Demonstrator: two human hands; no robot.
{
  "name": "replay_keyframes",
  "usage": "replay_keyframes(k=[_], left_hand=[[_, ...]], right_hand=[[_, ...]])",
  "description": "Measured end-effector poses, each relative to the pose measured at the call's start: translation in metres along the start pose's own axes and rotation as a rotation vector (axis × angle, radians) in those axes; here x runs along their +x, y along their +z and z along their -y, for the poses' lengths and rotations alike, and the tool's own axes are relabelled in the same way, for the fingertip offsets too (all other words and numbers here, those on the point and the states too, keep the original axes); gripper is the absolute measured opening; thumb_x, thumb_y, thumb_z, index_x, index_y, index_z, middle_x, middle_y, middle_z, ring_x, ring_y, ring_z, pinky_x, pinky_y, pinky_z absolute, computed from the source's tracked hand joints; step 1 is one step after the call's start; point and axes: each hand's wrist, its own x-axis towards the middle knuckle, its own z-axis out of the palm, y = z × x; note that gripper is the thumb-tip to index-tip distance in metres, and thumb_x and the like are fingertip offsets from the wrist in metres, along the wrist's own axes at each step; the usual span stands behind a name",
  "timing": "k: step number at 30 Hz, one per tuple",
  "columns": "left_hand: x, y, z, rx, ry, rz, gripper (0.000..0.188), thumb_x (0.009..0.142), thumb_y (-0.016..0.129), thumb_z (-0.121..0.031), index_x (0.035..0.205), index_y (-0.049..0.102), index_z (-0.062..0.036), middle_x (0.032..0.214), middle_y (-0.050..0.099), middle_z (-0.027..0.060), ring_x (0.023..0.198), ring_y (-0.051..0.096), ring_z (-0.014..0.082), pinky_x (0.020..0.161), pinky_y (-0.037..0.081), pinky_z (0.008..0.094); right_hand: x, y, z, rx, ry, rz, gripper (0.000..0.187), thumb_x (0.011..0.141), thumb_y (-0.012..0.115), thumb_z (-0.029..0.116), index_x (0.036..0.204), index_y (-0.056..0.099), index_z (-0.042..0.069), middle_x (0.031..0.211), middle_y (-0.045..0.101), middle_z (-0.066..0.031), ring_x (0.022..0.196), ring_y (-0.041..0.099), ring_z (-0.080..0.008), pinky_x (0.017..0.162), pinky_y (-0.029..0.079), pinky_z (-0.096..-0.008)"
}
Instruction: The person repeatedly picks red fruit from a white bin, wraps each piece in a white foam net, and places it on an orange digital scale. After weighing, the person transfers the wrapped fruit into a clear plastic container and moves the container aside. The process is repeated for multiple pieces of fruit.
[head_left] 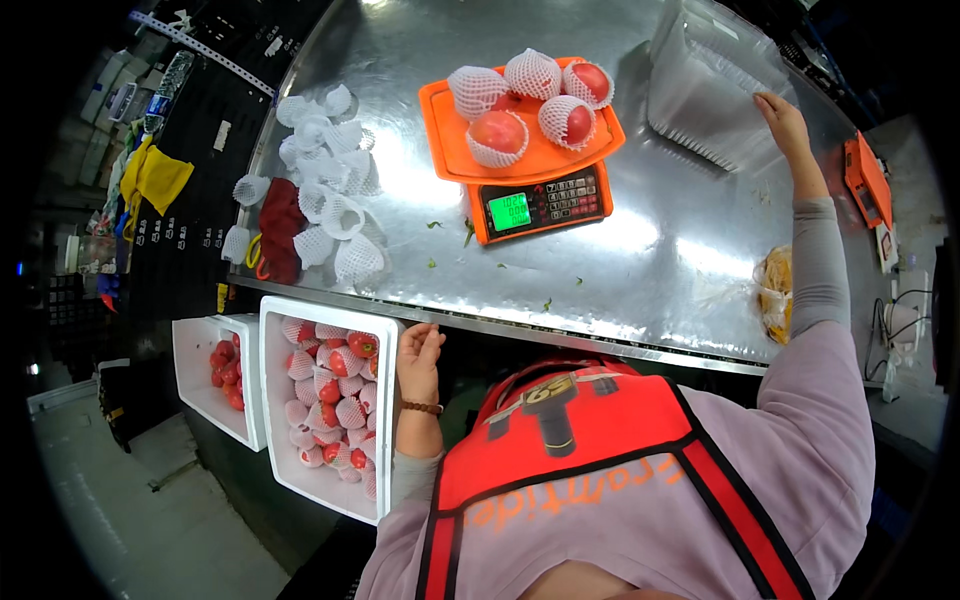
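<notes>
My right hand (785, 125) reaches to the far right, its fingertips closed on the edge of a stack of clear plastic containers (700, 90). Beside the right rim of a white foam box (392, 420), my left hand (418, 365) hangs with its fingers curled together and nothing visible in them. Red round fruits (340, 400) in white foam nets fill that box; they look like tomatoes. On the orange pan (450, 150) of a digital scale (540, 205) sit several more netted red fruits (497, 135). The scale's display glows green.
Loose white foam nets (335, 175) lie heaped at the table's left, beside a dark red cloth (282, 228). A second foam box (215, 370) holds bare red fruits. Near the right edge rests a bag with yellow contents (775, 295). An orange device (866, 182) stands beyond.
</notes>
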Motion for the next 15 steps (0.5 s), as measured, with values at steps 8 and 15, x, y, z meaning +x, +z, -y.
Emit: replay_keyframes(k=[8, 15], left_hand=[[-0.005, 0.030, 0.011, 0.044, 0.069, 0.068, 0.019, 0.087, 0.062, -0.006, 0.103, 0.055, -0.0002, 0.096, 0.060, 0.0057, 0.087, 0.058, 0.0117, 0.081, 0.048, 0.0242], [-0.021, 0.031, 0.010, 0.058, 0.053, 0.002, 0.018, 0.087, 0.062, -0.006, 0.103, 0.055, -0.0008, 0.097, 0.060, 0.0052, 0.087, 0.058, 0.0118, 0.081, 0.048, 0.0246]], right_hand=[[0.044, 0.017, -0.055, 0.193, 0.127, 0.058, 0.040, 0.091, 0.053, 0.043, 0.105, 0.067, 0.009, 0.096, 0.068, -0.0089, 0.090, 0.064, -0.0224, 0.080, 0.046, -0.0305], [-0.004, -0.066, 0.031, 0.067, -0.035, -0.820, 0.029, 0.093, 0.051, 0.034, 0.104, 0.066, 0.012, 0.095, 0.068, -0.0065, 0.088, 0.064, -0.0238, 0.077, 0.049, -0.0316]])
